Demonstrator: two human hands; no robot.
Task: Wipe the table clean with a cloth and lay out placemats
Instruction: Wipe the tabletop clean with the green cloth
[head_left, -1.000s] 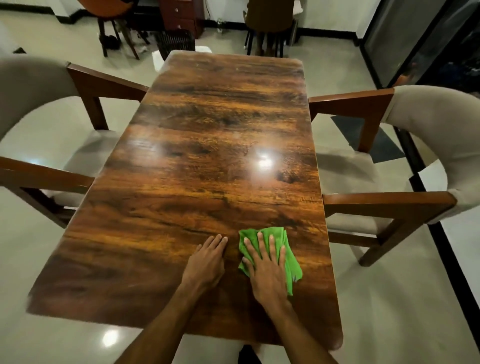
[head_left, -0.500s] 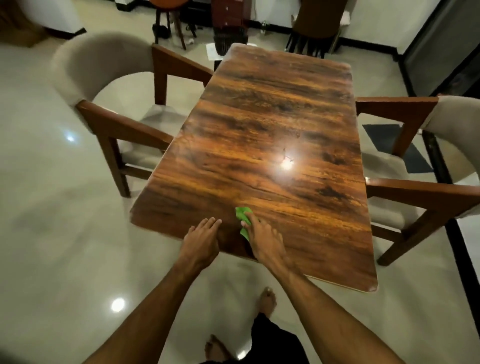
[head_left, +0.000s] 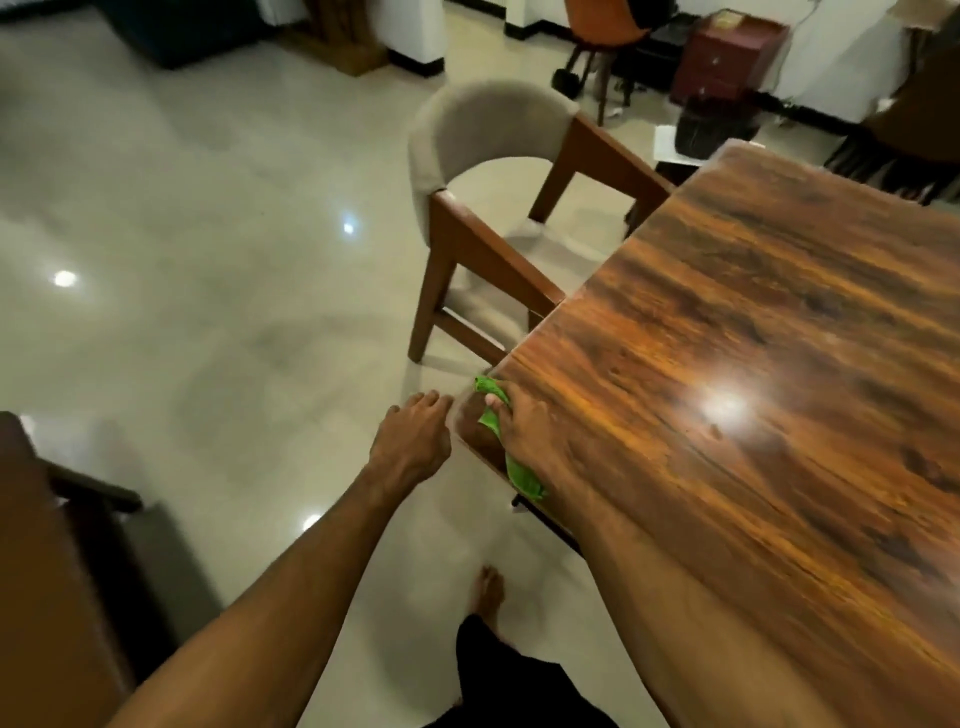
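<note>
The green cloth (head_left: 518, 472) lies bunched at the near left corner of the glossy wooden table (head_left: 769, 322), and part of it hangs over the edge. My right hand (head_left: 527, 428) presses down on the cloth at that corner and hides most of it. My left hand (head_left: 415, 434) is off the table, hanging over the floor just left of the corner. Its fingers are loosely curled and it holds nothing. No placemats are in view.
A beige padded chair (head_left: 483, 130) with wooden arms stands at the table's left side. Part of another wooden chair (head_left: 41, 545) shows at the lower left. My bare foot (head_left: 489, 590) is on the shiny tiled floor. A red drawer unit (head_left: 727, 57) and a dark basket (head_left: 714, 124) stand beyond the table's far end.
My right hand has dragged the cloth left along the near edge to the table's corner. My left hand slid off the tabletop and hangs beside it. My view has swung left.
</note>
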